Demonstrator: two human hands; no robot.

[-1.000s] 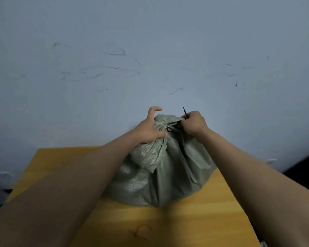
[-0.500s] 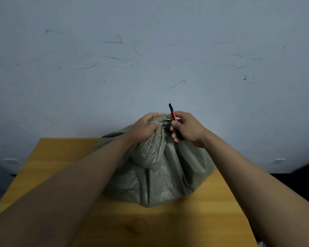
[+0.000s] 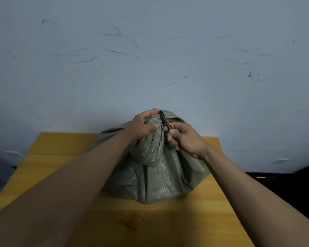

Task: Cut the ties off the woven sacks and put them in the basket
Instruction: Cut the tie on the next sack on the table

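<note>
A full grey-green woven sack (image 3: 155,179) stands on the yellow wooden table (image 3: 194,220), its neck gathered and bound by a pale tie (image 3: 154,119). My left hand (image 3: 141,127) grips the bunched neck just below the tie, thumb pressed on the fabric. My right hand (image 3: 185,139) holds a slim black-and-red cutter (image 3: 165,121), whose tip lies against the tie at the top of the neck. No basket is in view.
A pale blue scuffed wall (image 3: 150,59) rises right behind the table. The table's far edge runs behind the sack; dark floor shows beyond its right side (image 3: 284,189). Bare tabletop lies in front of the sack.
The cutter has come down from upright to lie slanted against the tie. My right hand has drawn back slightly to the right; my left hand keeps its grip on the neck.
</note>
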